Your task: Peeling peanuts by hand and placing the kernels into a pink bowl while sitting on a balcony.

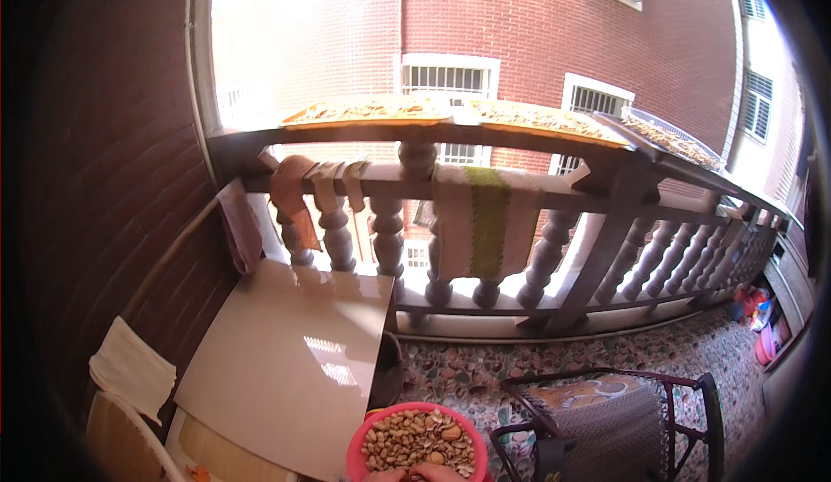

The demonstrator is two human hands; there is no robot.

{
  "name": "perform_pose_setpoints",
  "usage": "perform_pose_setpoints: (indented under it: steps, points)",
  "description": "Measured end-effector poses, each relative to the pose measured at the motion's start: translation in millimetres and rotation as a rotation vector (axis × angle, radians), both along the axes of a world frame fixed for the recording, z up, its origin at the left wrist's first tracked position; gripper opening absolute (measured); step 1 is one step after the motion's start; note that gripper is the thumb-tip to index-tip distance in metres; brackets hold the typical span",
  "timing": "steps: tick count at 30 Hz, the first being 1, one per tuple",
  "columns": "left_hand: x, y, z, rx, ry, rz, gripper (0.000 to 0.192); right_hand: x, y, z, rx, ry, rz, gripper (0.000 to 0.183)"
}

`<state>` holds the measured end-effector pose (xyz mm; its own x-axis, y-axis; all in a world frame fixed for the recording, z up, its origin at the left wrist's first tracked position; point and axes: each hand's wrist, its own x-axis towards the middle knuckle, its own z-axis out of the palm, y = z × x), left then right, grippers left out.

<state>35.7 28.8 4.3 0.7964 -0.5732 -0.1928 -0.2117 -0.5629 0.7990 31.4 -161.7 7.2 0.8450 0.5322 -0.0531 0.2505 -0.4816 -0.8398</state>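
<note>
A pink plastic basin [355, 440] sits at the bottom edge of the view, filled with peanuts in their shells [396, 440]. Broken shells [464, 459] and a few larger round tan pieces [452, 432] lie on its right side. My left hand [384, 476] and my right hand [436, 473] meet over the basin's near rim. Only the fingers show, close together at the picture's edge. Whether they pinch a peanut between them is too small and cut off to tell.
Left of the basin stands a glossy pale board [279, 365]. A folding recliner chair [604, 423] is at the right on the patterned floor [448, 365]. Ahead runs a baluster railing [389, 241] with hanging cloths [488, 222] and trays of drying food [539, 118] on top.
</note>
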Motion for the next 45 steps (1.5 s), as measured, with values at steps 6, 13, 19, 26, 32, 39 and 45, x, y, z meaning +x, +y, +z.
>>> perform_pose_setpoints:
  steps: [6, 13, 19, 26, 32, 39, 45]
  points:
    - [-4.6, 5.6, -41.1, 0.189, -0.217, -0.101, 0.022, 0.4, -2.0, -6.0, -0.242, 0.125, 0.066, 0.024]
    - [2.7, 3.9, -23.5, 0.175, -0.213, -0.008, 0.011, 7.5, -4.4, -8.7, -0.225, 0.016, 0.035, 0.022]
    - [16.9, 7.4, -2.7, 0.107, -0.23, 0.134, 0.008, 15.7, -11.2, 0.1, -0.217, 0.068, -0.016, 0.023]
    - [20.6, 5.5, -7.6, 0.178, -0.298, 0.027, 0.015, 17.1, -9.5, 11.3, -0.138, 0.162, -0.123, 0.026]
    - [8.7, -2.8, -10.2, 0.14, -0.237, -0.048, 0.018, 21.5, -13.7, 14.5, -0.09, 0.156, -0.178, 0.027]
    - [-3.1, -20.1, -23.3, 0.185, -0.278, -0.121, 0.022, 24.9, -15.4, 14.0, -0.062, 0.013, -0.192, 0.025]
    - [-0.7, -13.5, -19.4, 0.184, -0.245, -0.192, 0.016, 8.6, -14.7, 6.4, -0.381, -0.071, 0.02, 0.013]
